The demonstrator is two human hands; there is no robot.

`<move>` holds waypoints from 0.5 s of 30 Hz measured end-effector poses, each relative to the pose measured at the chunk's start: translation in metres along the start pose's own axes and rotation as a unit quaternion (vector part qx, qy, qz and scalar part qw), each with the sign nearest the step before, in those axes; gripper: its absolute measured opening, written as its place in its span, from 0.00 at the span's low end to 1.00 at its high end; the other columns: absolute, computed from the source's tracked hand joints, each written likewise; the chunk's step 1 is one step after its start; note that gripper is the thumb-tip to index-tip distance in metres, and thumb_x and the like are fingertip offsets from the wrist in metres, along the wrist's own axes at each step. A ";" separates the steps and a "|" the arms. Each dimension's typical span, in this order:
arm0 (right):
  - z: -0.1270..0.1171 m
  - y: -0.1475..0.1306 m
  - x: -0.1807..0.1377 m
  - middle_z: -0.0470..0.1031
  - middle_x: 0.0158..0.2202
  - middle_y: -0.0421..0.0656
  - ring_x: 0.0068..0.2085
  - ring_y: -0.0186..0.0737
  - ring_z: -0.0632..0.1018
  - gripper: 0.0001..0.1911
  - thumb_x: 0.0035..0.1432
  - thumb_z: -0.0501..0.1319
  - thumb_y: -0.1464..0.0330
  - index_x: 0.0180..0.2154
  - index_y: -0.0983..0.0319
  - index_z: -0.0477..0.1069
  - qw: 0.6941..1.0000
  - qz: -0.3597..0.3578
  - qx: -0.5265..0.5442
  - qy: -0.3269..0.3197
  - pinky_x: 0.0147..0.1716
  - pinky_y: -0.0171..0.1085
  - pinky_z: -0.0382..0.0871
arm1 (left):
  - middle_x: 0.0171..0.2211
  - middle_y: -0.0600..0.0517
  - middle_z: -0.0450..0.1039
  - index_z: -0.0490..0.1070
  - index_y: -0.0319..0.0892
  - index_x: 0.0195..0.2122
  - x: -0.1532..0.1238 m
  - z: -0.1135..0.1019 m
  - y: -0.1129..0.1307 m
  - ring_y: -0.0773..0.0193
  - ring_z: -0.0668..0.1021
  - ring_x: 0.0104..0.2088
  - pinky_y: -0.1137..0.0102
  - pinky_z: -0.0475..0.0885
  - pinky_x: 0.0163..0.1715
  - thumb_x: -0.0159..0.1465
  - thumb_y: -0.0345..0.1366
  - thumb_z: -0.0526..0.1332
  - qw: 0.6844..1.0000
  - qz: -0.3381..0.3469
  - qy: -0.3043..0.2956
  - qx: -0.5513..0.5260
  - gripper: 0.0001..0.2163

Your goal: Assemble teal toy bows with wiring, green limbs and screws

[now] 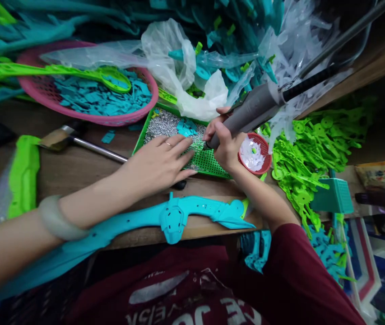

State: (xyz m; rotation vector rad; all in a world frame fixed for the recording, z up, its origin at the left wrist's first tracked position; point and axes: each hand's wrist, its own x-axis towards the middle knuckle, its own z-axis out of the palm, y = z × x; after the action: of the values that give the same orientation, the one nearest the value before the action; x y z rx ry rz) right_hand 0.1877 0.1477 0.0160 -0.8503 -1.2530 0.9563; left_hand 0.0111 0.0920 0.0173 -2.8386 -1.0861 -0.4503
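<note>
My right hand is wrapped round a grey electric screwdriver, its tip pointing down over a green perforated tray. Many small silver screws fill the left part of that tray, with a few blue plastic bits among them. Fingers stretched, my left hand lies over the tray's near left edge; whether its fingertips touch a screw is hidden. Below both hands, a long blue plastic toy part rests along the table's front edge, partly behind my left forearm.
A pink basket of blue pieces stands back left. A small red basket with white pieces sits right of the tray. Green parts are heaped at the right. A metal-shafted tool and a green part lie left.
</note>
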 end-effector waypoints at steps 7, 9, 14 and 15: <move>0.002 0.011 -0.004 0.63 0.22 0.31 0.20 0.32 0.68 0.25 0.55 0.63 0.44 0.43 0.55 0.65 0.999 -0.014 -0.022 -0.040 0.22 0.36 0.66 | 0.49 0.38 0.76 0.76 0.35 0.47 -0.028 -0.020 0.016 0.46 0.77 0.51 0.54 0.74 0.46 0.74 0.43 0.51 0.999 -0.014 0.011 -0.029 0.18; 0.003 0.014 -0.003 0.63 0.22 0.31 0.20 0.32 0.69 0.27 0.54 0.63 0.42 0.42 0.55 0.65 0.999 -0.003 -0.035 -0.038 0.22 0.36 0.67 | 0.47 0.41 0.78 0.76 0.37 0.48 -0.049 -0.029 0.032 0.49 0.78 0.48 0.56 0.76 0.45 0.75 0.42 0.49 0.998 0.003 0.040 -0.046 0.18; 0.007 0.000 -0.001 0.63 0.22 0.31 0.19 0.33 0.69 0.28 0.52 0.65 0.44 0.43 0.54 0.64 1.000 -0.006 -0.017 -0.015 0.21 0.37 0.69 | 0.57 0.37 0.75 0.72 0.36 0.55 -0.097 -0.033 0.085 0.46 0.77 0.56 0.54 0.76 0.49 0.74 0.44 0.52 0.992 -0.036 0.067 -0.099 0.19; 0.007 -0.008 -0.004 0.63 0.22 0.31 0.19 0.33 0.69 0.26 0.53 0.66 0.46 0.45 0.54 0.63 1.000 -0.013 -0.010 -0.011 0.21 0.37 0.70 | 0.59 0.36 0.73 0.71 0.34 0.56 -0.104 -0.030 0.094 0.44 0.75 0.59 0.52 0.75 0.51 0.73 0.44 0.54 0.991 -0.048 0.067 -0.102 0.20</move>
State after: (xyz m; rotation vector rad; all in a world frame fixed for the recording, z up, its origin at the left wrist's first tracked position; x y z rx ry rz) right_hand 0.1811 0.1410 0.0228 -0.8392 -1.2906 0.9355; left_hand -0.0076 -0.0496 0.0191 -2.8822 -1.2179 -0.7901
